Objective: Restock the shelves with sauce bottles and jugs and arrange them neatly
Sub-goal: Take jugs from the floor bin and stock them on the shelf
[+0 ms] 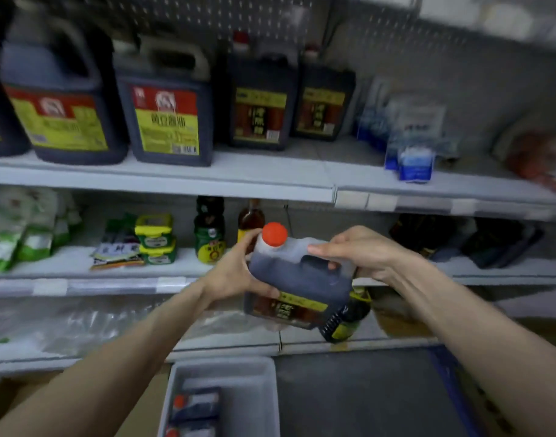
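Observation:
A dark sauce jug (pixel 297 279) with a red cap and a yellow-edged label is held in the air in front of the middle shelf, tilted a little. My left hand (pixel 238 269) grips its left side and bottom corner. My right hand (pixel 358 250) is closed over its handle at the top right. Two matching dark jugs (pixel 259 105) stand on the upper shelf (pixel 175 181), right of two bigger jugs (pixel 166 111) with red and yellow labels. A dark bottle (pixel 346 323) lies tilted just under the held jug.
On the middle shelf (pixel 81 279) stand two slim sauce bottles (pixel 209 231), stacked green tubs (pixel 155 238) and green packets. Blue-white packs (pixel 415 146) sit at the upper shelf's right. A grey bin (pixel 264 392) with red-capped bottles is below, beside a dark cart surface.

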